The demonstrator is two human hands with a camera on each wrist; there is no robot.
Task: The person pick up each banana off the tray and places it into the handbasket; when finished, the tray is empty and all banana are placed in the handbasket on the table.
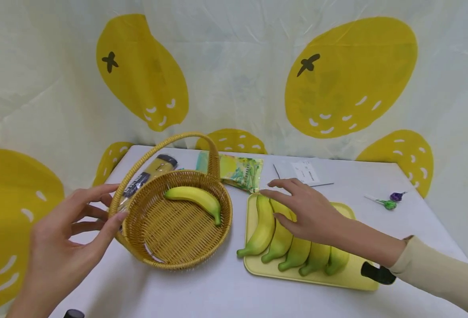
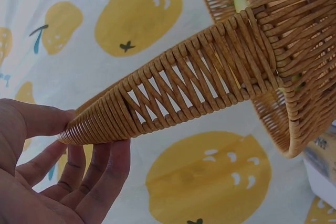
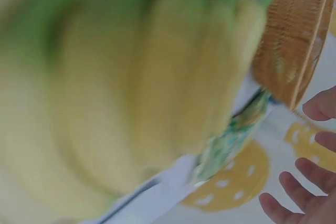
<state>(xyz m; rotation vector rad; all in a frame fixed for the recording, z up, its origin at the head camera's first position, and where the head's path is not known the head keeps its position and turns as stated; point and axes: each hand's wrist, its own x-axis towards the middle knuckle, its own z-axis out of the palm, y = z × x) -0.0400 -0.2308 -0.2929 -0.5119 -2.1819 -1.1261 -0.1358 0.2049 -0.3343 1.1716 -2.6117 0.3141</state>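
Beyond the right hand (image 1: 311,214), on the white tabletop (image 1: 226,291), lie a green and yellow printed packet (image 1: 237,170) and a white card (image 1: 303,172); two wrapped lollipops (image 1: 389,201) lie well apart to its right, and nothing stands between this hand and the fruit beneath it. Past the left hand (image 1: 64,238), behind the basket's far rim, lies a yellow tube with a black cap (image 1: 150,174). A lemon-print cloth (image 1: 234,75) hangs behind everything. The bananas on the tray (image 1: 293,245) are five, yellow shading to green at the stems, laid side by side on a pale yellow tray (image 1: 257,267) directly under the right hand; the right wrist view shows them only as a blur. One more banana (image 1: 195,198) lies inside the woven wicker basket (image 1: 178,221), between the two hands. The right hand is released, fingers spread and nearly straight, hovering over the middle bananas; whether the fingertips touch them cannot be told. The left hand is likewise unclenched, its straight fingers and thumb resting against the basket's near rim at the foot of the arched handle (image 2: 184,90).
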